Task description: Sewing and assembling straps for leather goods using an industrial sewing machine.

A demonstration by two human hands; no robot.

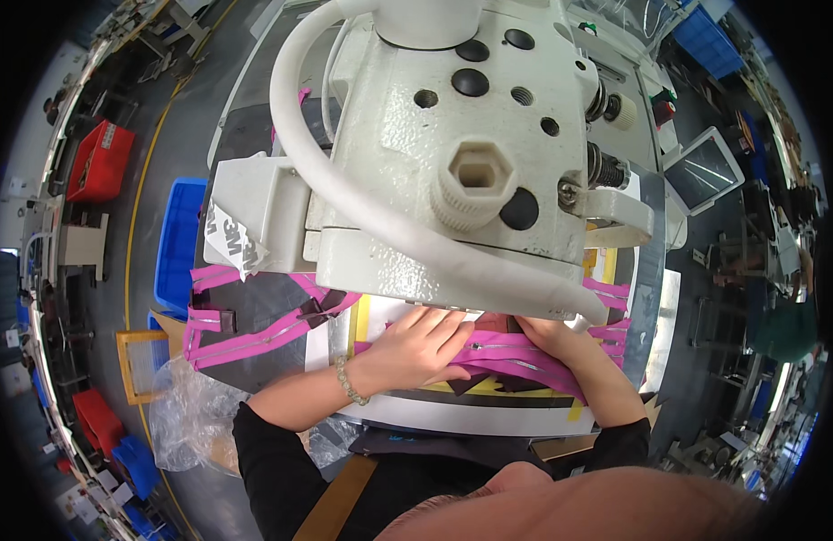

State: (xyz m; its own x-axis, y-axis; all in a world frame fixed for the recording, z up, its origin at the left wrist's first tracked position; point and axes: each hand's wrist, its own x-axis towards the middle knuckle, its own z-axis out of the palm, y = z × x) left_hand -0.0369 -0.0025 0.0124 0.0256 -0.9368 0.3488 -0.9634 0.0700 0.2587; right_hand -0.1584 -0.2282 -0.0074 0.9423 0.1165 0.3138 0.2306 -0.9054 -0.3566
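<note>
Your left hand (421, 350) is lying palm down and nearly flat, its fingers long and close together, its thumb standing apart toward the right. The fingertips are pointing far and right, meeting the near lower edge of the white machine head (434, 266), and the hand is touching the left part of a pink zip strip (516, 353). Your right hand (550, 336) is resting at the far right side of that strip; its fingers are partly hiding beneath the machine head and the white hose (389, 212), so you cannot tell whether they are gripping or only pressing.

Your left forearm is slanting in from the near left, elbow bent outward, a beaded bracelet (349, 381) circling the wrist. Your right forearm is angling in from the near right, leaning far and left.

The pink strip is lying between your hands, just near of the machine head, over dark pieces and yellow edging (473, 384). More pink strips (254, 343) are lying on the left of the worktable.
</note>
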